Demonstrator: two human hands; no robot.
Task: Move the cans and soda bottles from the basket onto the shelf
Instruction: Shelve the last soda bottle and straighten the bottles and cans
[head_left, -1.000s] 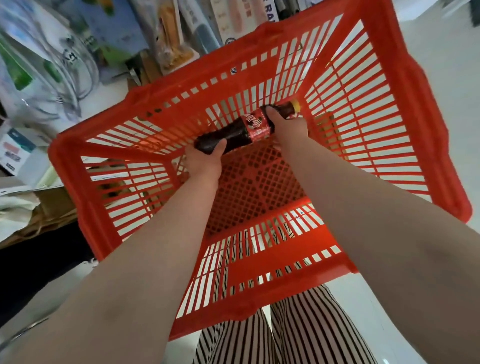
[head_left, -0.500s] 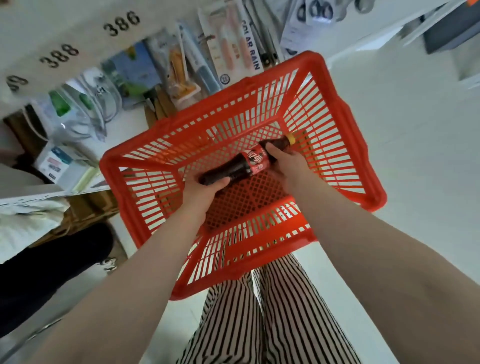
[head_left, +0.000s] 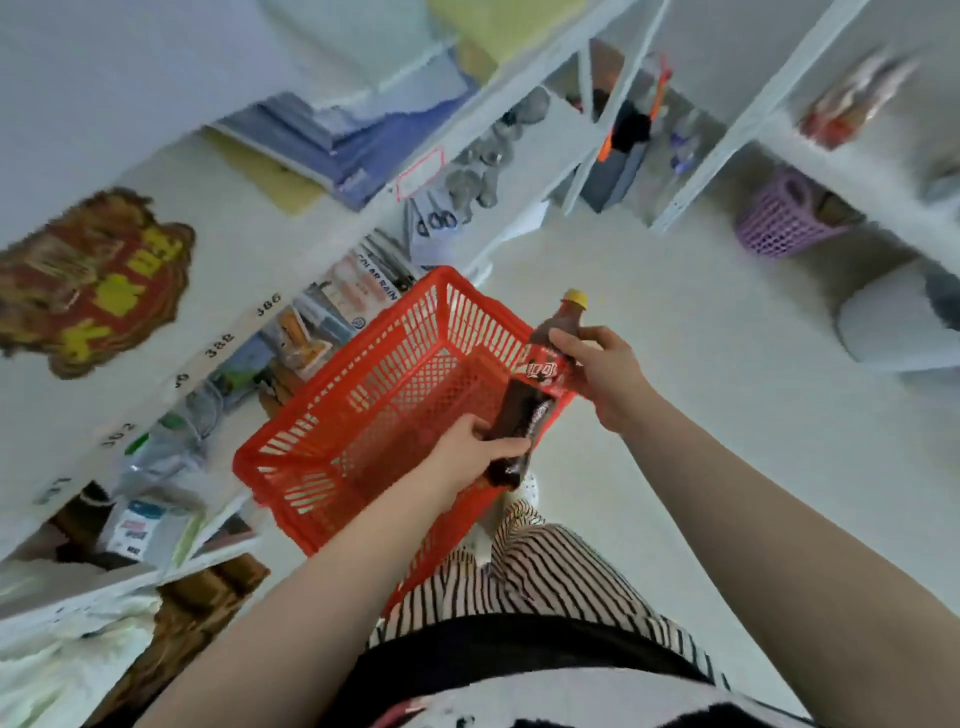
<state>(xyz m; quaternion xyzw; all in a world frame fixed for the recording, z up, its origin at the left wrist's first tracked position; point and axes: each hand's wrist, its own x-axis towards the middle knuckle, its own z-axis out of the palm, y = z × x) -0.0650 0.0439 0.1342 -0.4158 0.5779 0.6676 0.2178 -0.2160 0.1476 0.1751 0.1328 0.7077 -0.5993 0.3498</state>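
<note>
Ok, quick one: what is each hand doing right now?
Left hand: closed around the lower end of the soda bottle.
Right hand: closed on the same bottle, at its red label, just below the neck.

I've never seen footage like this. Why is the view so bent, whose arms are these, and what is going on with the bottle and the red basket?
There is no machine here. A person wears a wide-angle camera on the head, looking down, so the picture curves and you see their own arms and striped trousers. The left hand grips the bottom of a dark cola bottle with a red label and yellow cap; the right hand holds it near the label. The bottle is tilted, cap up, above the red plastic lattice basket, which stands on the pale floor and looks empty. White shelves stacked with packaged goods rise on the left; the bottle is meant to go there.
</note>
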